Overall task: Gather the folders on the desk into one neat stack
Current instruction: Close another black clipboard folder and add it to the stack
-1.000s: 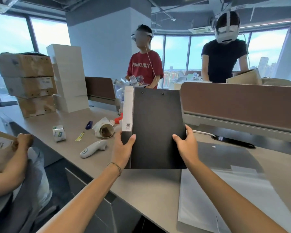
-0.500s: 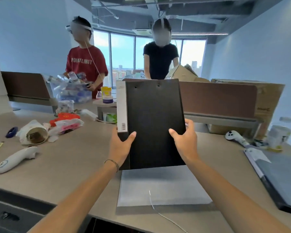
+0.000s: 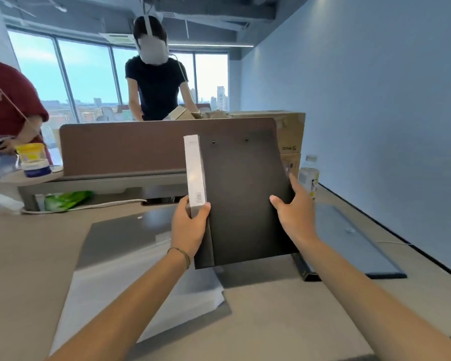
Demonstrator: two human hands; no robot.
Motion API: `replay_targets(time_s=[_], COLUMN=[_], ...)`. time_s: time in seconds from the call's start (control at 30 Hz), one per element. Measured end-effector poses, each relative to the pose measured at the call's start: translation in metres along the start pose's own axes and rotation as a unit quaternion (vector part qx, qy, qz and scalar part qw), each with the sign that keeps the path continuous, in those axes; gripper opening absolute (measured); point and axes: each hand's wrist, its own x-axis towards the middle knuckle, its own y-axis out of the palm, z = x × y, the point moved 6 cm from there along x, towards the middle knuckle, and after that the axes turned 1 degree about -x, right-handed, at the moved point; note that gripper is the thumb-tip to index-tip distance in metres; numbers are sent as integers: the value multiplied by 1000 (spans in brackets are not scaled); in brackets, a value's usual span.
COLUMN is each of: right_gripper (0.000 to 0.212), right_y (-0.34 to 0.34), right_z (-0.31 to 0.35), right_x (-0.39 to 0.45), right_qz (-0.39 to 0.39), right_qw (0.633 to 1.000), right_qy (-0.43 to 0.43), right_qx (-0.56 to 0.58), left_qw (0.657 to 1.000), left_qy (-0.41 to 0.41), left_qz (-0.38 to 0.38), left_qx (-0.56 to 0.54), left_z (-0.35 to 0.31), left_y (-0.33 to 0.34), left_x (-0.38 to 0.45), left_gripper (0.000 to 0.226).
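**A:** Where does it stand right now?

**B:** The flat black clip folder with the white spine label point(image 3: 241, 201) is off the grey-brown desk surface point(image 3: 31, 256), nearly upright and tilted a little to the right. The left hand point(image 3: 189, 227) is clenched round the lower spine edge, thumb on the front cover. The right hand point(image 3: 294, 216) clasps the opposite edge, thumb across the cover and fingers behind. So both have a grip on that one folder.

**A:** And the others?

**B:** A dark grey folder lying flat point(image 3: 349, 241) sits on the surface to the right, partly hidden behind the right forearm. To the left lies a clear plastic sleeve over a dark sheet point(image 3: 130, 256), just below the held folder.

**A:** What would make this step go well?

**B:** I'd judge the step to be carrying the black folder over to one of the flat ones to start the stack. Tip it level before lowering, spine on the same side as the folder beneath. Land one long edge first, then let the rest down so it doesn't skid. The plastic sleeve looks slippery, so I'd build on the grey folder instead.

**A:** Any hazards?

**B:** The small plastic bottle point(image 3: 308, 175) stands near the right hand by the wall, so a wide swing could knock it. Square the corners with both palms before letting go.
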Motion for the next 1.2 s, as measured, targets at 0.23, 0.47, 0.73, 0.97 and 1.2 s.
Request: replay_targets(time_s=[0.23,0.47,0.73,0.97,1.2], right_gripper=[38,48,71,62,36], right_y=[-97,-144,-153,-154,-146], right_z=[-59,-120,-165,-190,-219], right_x=[32,55,59,58,60], right_qz=[-41,-19,29,40,63], right_qw=[994,975,961,955,947], right_qy=[21,113,173,173,163], right_qx=[-97,-188,-214,-239,-271], left_qw=[997,987,973,970,969], left_qy=[-21,-69,-124,-139,-127], left_qz=[80,148,191,195,195], left_qx=[-1,-2,23,48,83], left_z=[3,20,46,60,64], left_y=[117,209,254,272,280], left_x=[13,-9,-29,-35,-40], left_gripper=[15,25,45,46,71])
